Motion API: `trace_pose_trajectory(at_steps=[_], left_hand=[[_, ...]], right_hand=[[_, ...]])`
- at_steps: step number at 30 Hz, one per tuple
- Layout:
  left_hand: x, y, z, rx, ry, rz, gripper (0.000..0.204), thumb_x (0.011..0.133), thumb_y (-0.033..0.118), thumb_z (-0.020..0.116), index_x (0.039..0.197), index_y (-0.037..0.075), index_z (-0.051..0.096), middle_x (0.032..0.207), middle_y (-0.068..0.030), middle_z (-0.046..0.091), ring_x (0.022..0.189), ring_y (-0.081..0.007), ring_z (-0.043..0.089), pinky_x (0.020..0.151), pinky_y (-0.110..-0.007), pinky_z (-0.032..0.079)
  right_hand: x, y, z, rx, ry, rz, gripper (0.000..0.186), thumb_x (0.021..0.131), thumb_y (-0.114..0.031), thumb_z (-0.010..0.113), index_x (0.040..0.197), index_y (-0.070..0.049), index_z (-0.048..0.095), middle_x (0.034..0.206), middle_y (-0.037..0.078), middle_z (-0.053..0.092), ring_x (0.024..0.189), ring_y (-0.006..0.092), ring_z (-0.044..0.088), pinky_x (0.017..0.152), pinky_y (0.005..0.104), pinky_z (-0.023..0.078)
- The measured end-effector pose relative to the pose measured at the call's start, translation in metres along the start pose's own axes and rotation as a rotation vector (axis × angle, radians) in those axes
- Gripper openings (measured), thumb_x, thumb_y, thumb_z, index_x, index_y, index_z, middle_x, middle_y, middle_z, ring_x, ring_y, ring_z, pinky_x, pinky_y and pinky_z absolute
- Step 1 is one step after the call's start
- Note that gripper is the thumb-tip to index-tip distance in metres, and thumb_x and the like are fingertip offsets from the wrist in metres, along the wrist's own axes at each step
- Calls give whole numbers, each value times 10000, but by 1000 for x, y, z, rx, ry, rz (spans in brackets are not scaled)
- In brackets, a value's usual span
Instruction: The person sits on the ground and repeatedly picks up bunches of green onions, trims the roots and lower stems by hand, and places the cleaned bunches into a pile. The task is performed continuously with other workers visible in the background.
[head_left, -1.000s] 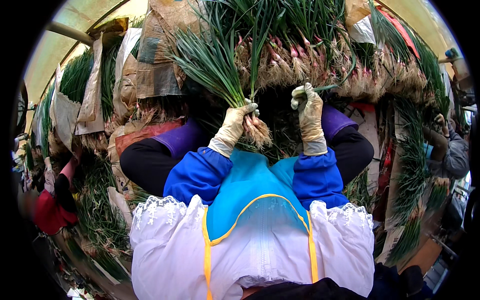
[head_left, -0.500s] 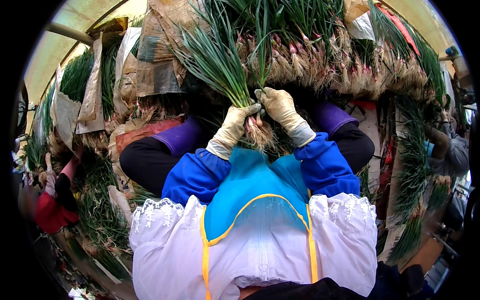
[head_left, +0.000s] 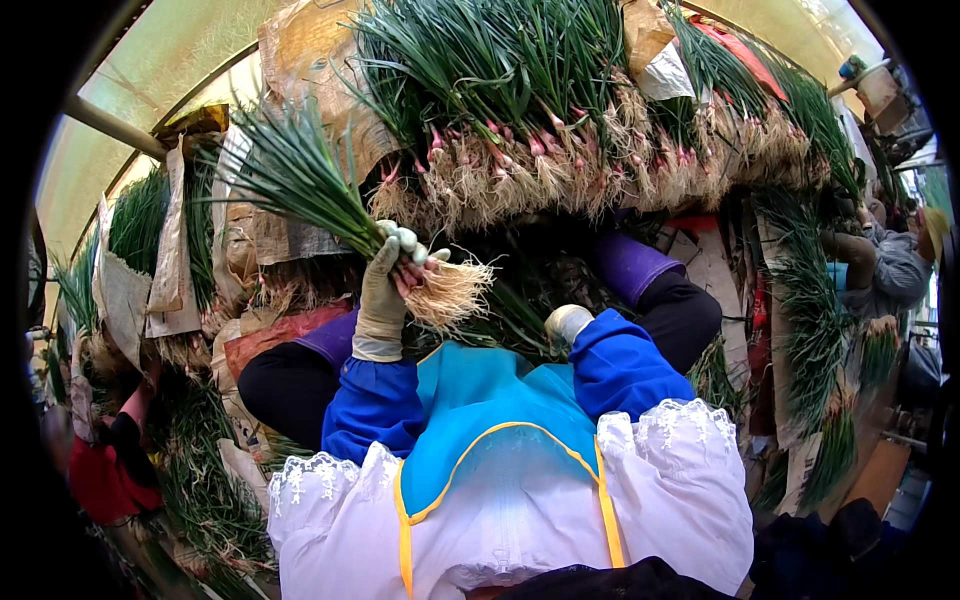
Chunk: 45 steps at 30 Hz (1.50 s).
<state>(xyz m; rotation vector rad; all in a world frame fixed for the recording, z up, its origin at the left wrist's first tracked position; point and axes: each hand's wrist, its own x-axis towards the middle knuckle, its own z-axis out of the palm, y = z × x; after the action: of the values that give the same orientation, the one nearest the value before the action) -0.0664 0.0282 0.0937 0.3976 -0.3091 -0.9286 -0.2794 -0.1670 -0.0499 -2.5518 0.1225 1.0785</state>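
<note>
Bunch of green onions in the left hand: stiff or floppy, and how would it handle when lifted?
The bunch of green onions would likely flex along its long, thin leaves. Its fine, spreading roots may snag. Held near the bulbs by the left hand, it could tip leaf-end down if gripped loosely.

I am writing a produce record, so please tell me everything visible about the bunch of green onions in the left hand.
The bunch of slender green onions is tilted, left of centre, its long leaves fanning toward the upper left. Small pinkish bulbs show near the grip, and pale, stringy roots spread to the right. The left hand, in a cream glove, holds it near the bulbs, fingers wrapped around. No tie is visible.
</note>
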Motion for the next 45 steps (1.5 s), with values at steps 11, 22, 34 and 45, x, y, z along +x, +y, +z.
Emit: trace_pose_trajectory(at_steps=[11,22,34,45], left_hand=[[13,-28,-52,-80,416,-192,139,832,139,584,960,93,559,876,-70,619,661,-162,579,771,-446,493],[39,-77,-7,230,331,-495,220,826,63,555,1010,-57,571,860,-122,616,722,-173,585,682,-274,507],[7,-82,-12,-33,313,-348,130,835,82,551,957,38,560,862,-76,617,718,-186,582,711,-336,496],[14,-84,-20,385,401,-313,70,801,42,590,846,-11,580,629,-88,592,555,-153,572,600,-264,489]], right_hand=[[-28,-7,-264,275,994,420,260,852,-285,508,928,-39,544,744,141,620,704,289,605,639,368,469],[-68,-77,-137,286,646,85,371,887,-415,435,997,-83,557,718,182,602,671,333,595,593,437,447],[6,-76,-139,2409,418,-424,172,869,-266,535,877,-94,520,660,-5,485,463,84,405,434,226,400],[-83,-36,-138,1522,897,-365,194,888,-177,514,978,-7,544,729,37,569,589,96,512,539,200,422]])
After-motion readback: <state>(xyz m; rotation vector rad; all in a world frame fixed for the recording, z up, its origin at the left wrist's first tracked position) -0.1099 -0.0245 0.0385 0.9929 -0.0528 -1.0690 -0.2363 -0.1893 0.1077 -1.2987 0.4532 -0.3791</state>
